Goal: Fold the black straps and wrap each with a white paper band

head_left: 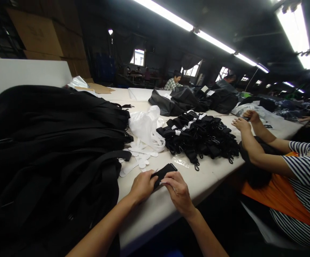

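A folded black webbing strap lies between my hands, just over the near edge of the table. My left hand is closed on its left side, with a white tip poking out by the thumb. With thumb and fingers pinched, my right hand grips the end of a white strip against the strap; most of that strip is hidden. Beyond my hands lie loose white strips with scalloped edges. To the right of these is a heap of black straps with metal hooks, several wrapped in white bands.
Black fabric goods are stacked high at the left. A white plastic bag and a small clear bag lie on the table. At the right a co-worker in a striped shirt handles something small. Dark bags stand farther back.
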